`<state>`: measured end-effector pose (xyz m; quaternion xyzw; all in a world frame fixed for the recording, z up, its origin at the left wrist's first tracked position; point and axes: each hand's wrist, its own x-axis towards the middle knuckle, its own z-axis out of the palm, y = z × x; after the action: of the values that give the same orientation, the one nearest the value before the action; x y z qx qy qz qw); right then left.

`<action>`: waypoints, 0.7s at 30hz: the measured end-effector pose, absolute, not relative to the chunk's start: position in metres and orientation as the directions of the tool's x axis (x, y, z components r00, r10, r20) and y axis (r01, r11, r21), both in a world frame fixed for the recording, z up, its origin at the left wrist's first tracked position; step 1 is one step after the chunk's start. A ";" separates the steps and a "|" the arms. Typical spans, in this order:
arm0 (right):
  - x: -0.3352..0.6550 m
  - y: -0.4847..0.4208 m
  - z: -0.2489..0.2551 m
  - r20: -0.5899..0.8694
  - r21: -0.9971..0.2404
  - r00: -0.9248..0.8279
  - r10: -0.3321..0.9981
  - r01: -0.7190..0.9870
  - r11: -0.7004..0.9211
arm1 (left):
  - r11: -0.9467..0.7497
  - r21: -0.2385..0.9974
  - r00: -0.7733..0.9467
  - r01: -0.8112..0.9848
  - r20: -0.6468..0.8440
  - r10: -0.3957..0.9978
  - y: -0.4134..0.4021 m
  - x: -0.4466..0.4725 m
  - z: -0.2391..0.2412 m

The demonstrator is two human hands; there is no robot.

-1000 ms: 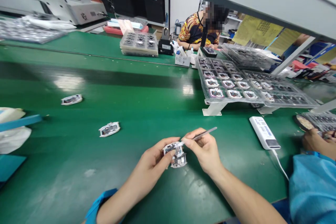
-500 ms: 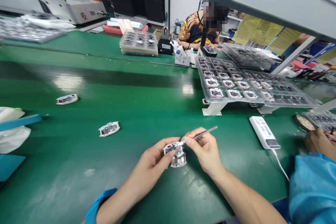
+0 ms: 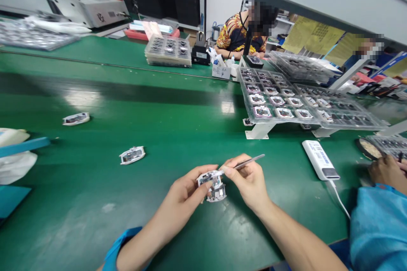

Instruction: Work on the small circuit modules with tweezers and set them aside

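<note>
My left hand (image 3: pixel 187 188) grips a small white electronic assembly (image 3: pixel 212 185) with exposed circuit parts, held just above the green belt (image 3: pixel 165 131). My right hand (image 3: pixel 246 180) pinches a pair of metal tweezers (image 3: pixel 246 162), whose tip touches the top of the assembly. Two similar assemblies lie on the belt to the left: one (image 3: pixel 132 155) nearer, one (image 3: pixel 75 118) farther off.
Clear trays of parts (image 3: pixel 276 101) stand on a raised white rack at right. A white power bank (image 3: pixel 319 159) with a cable lies beside them. A co-worker's blue sleeve (image 3: pixel 378 224) and hand (image 3: pixel 386 171) are at far right. Another person sits beyond the belt. More trays (image 3: pixel 168 51) lie at the back.
The farther loose assembly has drifted left along the belt. My hands hold the same pose, tweezers still at the assembly.
</note>
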<state>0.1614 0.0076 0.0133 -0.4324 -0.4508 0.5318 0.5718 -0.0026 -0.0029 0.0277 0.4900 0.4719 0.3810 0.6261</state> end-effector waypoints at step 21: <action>0.160 0.002 0.009 0.194 -0.977 0.068 0.979 -0.077 0.199 | 0.232 0.972 0.160 -0.049 -0.222 0.962 -0.008 0.003 0.009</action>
<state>0.1598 0.0023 0.0087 -0.4417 -0.5106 0.4531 0.5822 0.0033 -0.0079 0.0090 0.4593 0.4970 0.4161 0.6073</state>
